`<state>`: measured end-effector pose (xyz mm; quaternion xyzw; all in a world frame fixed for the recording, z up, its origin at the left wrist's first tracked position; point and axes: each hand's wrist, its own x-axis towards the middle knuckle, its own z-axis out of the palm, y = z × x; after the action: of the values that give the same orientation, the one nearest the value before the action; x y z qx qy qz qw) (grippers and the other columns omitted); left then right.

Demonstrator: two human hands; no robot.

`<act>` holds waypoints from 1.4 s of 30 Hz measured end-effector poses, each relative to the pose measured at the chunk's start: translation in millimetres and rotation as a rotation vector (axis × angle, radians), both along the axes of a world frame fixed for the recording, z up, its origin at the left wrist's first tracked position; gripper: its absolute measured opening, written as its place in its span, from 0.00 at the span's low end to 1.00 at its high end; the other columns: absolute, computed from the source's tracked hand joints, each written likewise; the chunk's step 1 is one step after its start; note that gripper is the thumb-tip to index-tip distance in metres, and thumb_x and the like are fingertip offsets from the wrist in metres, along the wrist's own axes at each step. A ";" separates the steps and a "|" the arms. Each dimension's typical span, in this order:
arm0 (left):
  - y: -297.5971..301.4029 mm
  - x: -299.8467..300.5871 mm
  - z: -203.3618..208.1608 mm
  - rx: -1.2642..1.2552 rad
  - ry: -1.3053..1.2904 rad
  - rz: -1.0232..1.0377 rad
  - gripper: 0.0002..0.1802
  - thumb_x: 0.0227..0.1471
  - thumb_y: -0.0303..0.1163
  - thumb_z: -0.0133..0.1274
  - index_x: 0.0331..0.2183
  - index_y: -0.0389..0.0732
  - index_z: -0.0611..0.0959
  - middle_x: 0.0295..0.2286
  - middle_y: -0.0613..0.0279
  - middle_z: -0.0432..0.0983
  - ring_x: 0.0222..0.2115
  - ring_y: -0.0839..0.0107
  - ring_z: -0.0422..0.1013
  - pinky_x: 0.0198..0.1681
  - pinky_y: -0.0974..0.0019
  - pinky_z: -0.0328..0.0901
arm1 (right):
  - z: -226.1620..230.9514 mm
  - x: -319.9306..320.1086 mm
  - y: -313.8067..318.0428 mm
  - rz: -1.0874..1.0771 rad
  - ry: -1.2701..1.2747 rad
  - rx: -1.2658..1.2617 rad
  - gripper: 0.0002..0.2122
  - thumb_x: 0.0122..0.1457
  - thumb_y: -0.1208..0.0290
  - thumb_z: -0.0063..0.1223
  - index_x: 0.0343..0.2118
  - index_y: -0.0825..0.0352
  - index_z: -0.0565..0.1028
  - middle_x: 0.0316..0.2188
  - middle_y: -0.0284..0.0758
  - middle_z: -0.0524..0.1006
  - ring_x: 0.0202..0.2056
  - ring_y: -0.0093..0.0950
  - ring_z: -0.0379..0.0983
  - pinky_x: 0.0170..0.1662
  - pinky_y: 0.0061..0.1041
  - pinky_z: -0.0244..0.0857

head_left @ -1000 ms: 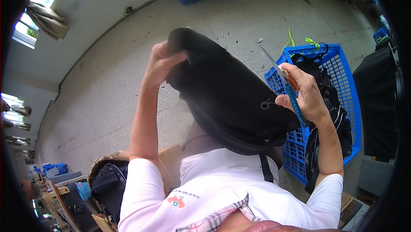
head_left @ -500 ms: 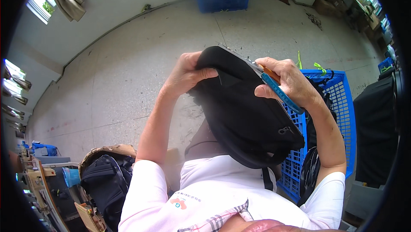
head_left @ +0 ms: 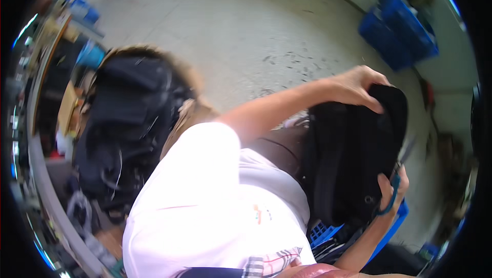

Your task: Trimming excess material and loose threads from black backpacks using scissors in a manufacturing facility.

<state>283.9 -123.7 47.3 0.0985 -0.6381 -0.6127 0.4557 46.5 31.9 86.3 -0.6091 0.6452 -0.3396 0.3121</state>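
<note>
Left fingers (head_left: 375,106) gripping black bag (head_left: 359,145), right fingers (head_left: 403,179) holding blue-handled scissors (head_left: 395,181)

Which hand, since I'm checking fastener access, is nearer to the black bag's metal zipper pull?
Right: the right hand, holding scissors, is close to the zipper pull; the left hand grips the black bag farther up.

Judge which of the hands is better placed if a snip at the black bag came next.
Likely the right hand: it already holds the teal-handled scissors beside the black bag, while the left hand is occupied gripping the bag's upper end.
</note>
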 end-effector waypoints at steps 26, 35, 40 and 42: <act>276.5 401.2 4.9 0.633 0.298 1.660 0.27 0.48 0.40 0.49 0.43 0.27 0.68 0.41 0.44 0.68 0.38 0.52 0.68 0.43 0.52 0.65 | -22.7 68.5 -70.7 0.312 -0.460 -0.222 0.19 0.49 0.74 0.52 0.45 0.75 0.65 0.21 0.30 0.70 0.21 0.16 0.65 0.24 0.13 0.59; 215.4 407.7 -142.5 0.404 -1.241 1.707 0.24 0.47 0.31 0.50 0.45 0.29 0.67 0.40 0.50 0.68 0.36 0.60 0.68 0.40 0.62 0.64 | -145.5 -106.9 92.8 -0.634 -0.087 -0.130 0.15 0.48 0.75 0.54 0.40 0.70 0.69 0.17 0.25 0.70 0.16 0.12 0.63 0.18 0.10 0.57; 122.4 317.9 -97.5 -0.086 -1.445 1.443 0.25 0.49 0.33 0.49 0.47 0.30 0.65 0.42 0.50 0.67 0.37 0.60 0.67 0.41 0.62 0.63 | -195.0 -160.7 226.3 -1.443 0.099 0.008 0.15 0.46 0.73 0.55 0.37 0.73 0.70 0.20 0.37 0.74 0.25 0.27 0.72 0.32 0.22 0.64; 98.9 287.0 -80.2 -0.275 -1.520 1.343 0.26 0.49 0.33 0.49 0.48 0.30 0.65 0.42 0.50 0.66 0.38 0.61 0.67 0.41 0.62 0.63 | -203.9 -162.2 270.4 -1.633 0.202 0.064 0.17 0.44 0.72 0.56 0.38 0.71 0.70 0.24 0.41 0.75 0.29 0.36 0.74 0.34 0.28 0.65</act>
<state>570.9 -24.8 -32.9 0.7452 -0.6360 0.0722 0.1871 -115.7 302.2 -117.6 0.0337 0.9193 -0.3847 -0.0754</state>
